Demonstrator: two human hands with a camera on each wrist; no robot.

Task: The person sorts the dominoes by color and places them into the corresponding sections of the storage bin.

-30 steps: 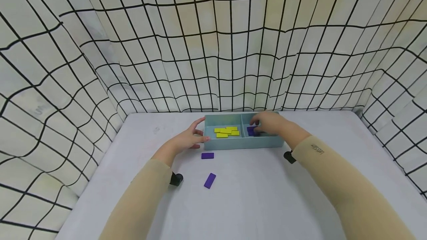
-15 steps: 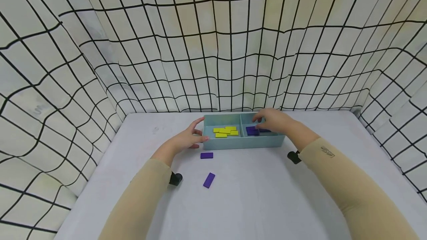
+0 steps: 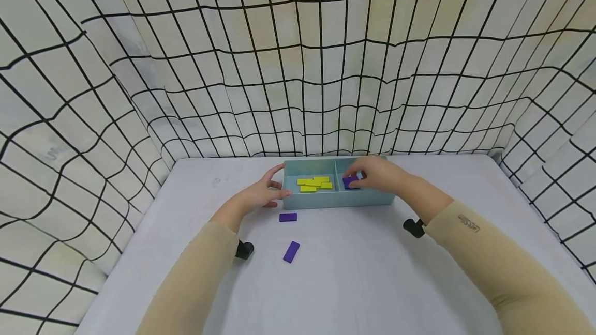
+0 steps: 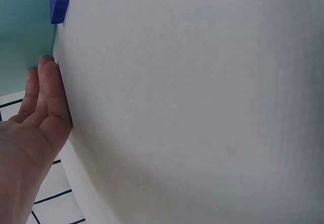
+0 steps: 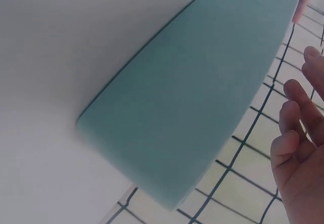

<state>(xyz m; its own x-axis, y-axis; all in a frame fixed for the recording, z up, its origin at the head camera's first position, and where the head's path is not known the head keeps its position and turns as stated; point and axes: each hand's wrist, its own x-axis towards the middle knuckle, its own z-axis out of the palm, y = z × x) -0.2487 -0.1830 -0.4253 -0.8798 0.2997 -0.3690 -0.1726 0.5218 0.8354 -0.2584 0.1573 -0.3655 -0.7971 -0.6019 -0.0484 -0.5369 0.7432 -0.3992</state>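
A light teal two-compartment box [image 3: 340, 201] stands at the table's back. My left hand [image 3: 258, 194] is at its left end, thumb on the front corner and index finger up at the back corner. In the left wrist view the straight fingers of that hand [image 4: 38, 117] lie along the box end. My right hand [image 3: 379, 173] reaches into the right compartment and pinches a purple block [image 3: 346, 184] between thumb and fingertip. The hand covers most of that compartment. In the right wrist view the hand's other fingers [image 5: 296, 107] curl loosely beside the box wall [image 5: 187, 82].
Several yellow blocks [image 3: 314, 183] lie in the left compartment. On the white table [image 3: 363, 273], a purple block [image 3: 287, 217] lies just before the box and another purple block [image 3: 291, 252] lies nearer. Black netting [image 3: 321, 66] over pale cloth rises behind and at the sides.
My right hand lifts slightly off the purple blocks half a second ago, then comes down and left onto the left one. My left hand stays at the box end.
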